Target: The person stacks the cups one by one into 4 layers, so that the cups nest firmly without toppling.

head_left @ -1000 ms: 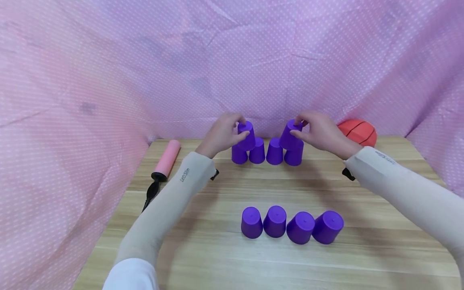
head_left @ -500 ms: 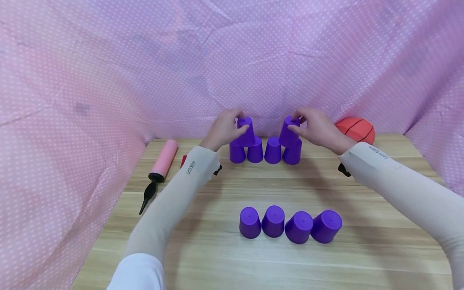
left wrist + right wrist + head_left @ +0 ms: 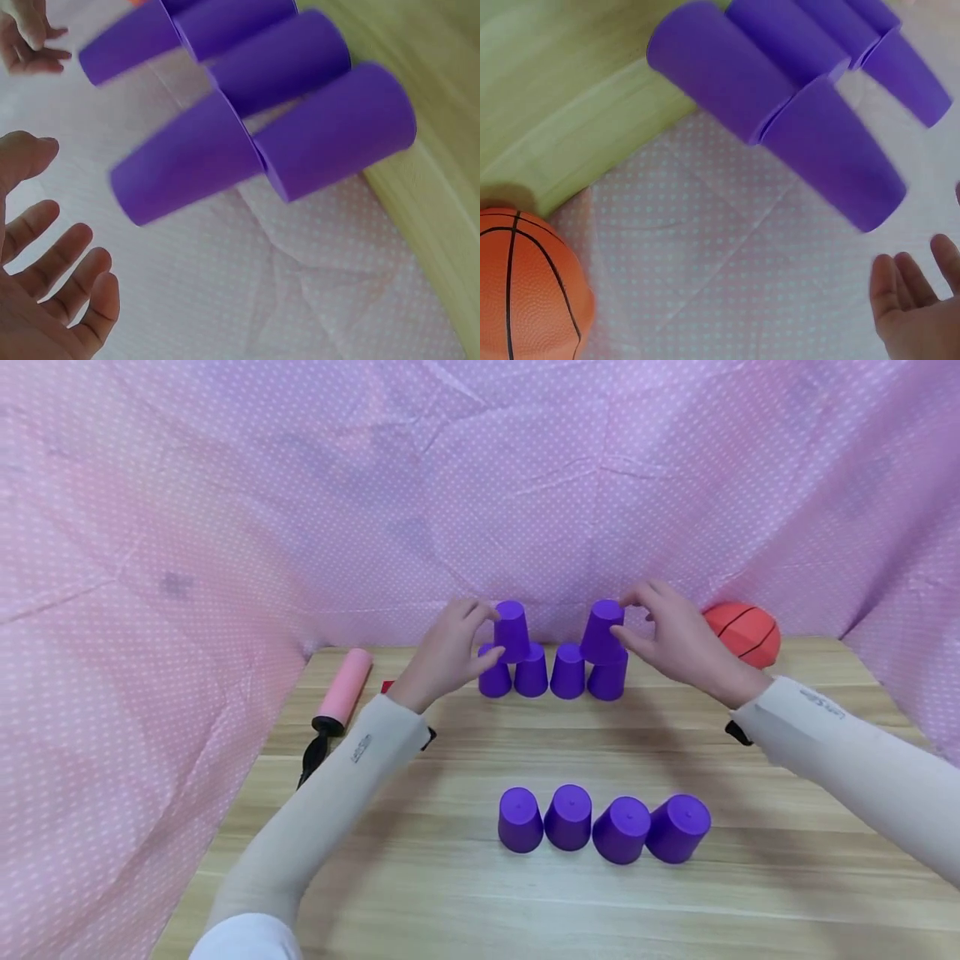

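Left hand (image 3: 446, 652): hangs just beside left upper cup (image 3: 512, 632) — spread at fingers and thumb, holding nothing.
Right hand (image 3: 678, 639): likewise parted, just beside right upper cup (image 3: 602, 633), clear of it.
Upper cups: stand inverted, bridging two back-row cups (image 3: 567, 672) apiece.
Front-row cups (image 3: 568, 820): stand inverted on table (image 3: 480, 752), nearer the person.
Clearance: best drawn outward, slowly and level — without brushing walls, probably light and easily tipped.

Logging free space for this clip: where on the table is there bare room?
Bare wood lies between the stacked cups and the front row of cups, and on that row's near side. The far edge is crowded: stacked cups, left hand, right hand, basketball.
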Available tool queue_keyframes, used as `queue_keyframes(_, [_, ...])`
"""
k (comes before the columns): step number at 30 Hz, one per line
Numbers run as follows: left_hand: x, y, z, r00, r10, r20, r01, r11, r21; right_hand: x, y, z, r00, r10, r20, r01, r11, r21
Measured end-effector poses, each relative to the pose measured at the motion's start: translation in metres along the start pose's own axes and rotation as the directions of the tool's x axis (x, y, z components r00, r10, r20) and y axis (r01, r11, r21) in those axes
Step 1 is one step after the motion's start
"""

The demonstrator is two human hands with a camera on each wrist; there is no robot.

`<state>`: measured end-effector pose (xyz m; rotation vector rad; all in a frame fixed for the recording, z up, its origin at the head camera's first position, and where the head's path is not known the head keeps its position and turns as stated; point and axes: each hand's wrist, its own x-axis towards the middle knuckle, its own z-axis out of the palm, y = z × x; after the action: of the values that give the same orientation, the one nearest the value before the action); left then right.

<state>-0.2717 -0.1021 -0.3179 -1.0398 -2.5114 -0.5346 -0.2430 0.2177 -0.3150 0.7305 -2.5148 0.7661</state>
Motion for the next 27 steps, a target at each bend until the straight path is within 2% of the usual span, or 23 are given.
queue_keyframes(2, [-0.012,0.008,-0.005,0.997,0.074,-0.016,-0.074,0.997,-0.005,-0.01,-0.007,0.0,0.997,-0.07,-0.026,0.07,0.998,0.002])
queue_keyframes(5, [-0.032,0.019,-0.013,0.989,0.148,-0.015,-0.148,0.988,-0.043,-0.026,-0.022,0.004,0.984,-0.178,-0.021,0.178,0.984,0.021])
queue_keyframes(11, [-0.071,0.038,-0.02,0.982,0.186,0.034,-0.181,0.976,-0.121,-0.058,-0.061,0.02,0.926,-0.363,0.102,0.355,0.931,0.089])
queue_keyframes(14, [-0.084,0.045,-0.015,0.972,0.226,0.07,-0.212,0.964,-0.163,-0.072,-0.077,0.027,0.9,-0.402,0.168,0.388,0.915,0.113])
queue_keyframes(18, [-0.096,0.056,-0.004,0.948,0.29,0.135,-0.257,0.941,-0.219,-0.083,-0.089,0.036,0.873,-0.433,0.226,0.409,0.901,0.144])
queue_keyframes(22, [-0.105,0.066,0.005,0.917,0.351,0.188,-0.301,0.92,-0.25,-0.088,-0.093,0.041,0.839,-0.473,0.268,0.444,0.881,0.162])
queue_keyframes(27, [-0.113,0.073,0.012,0.896,0.381,0.227,-0.311,0.905,-0.29,-0.095,-0.094,0.043,0.81,-0.505,0.299,0.471,0.863,0.184])
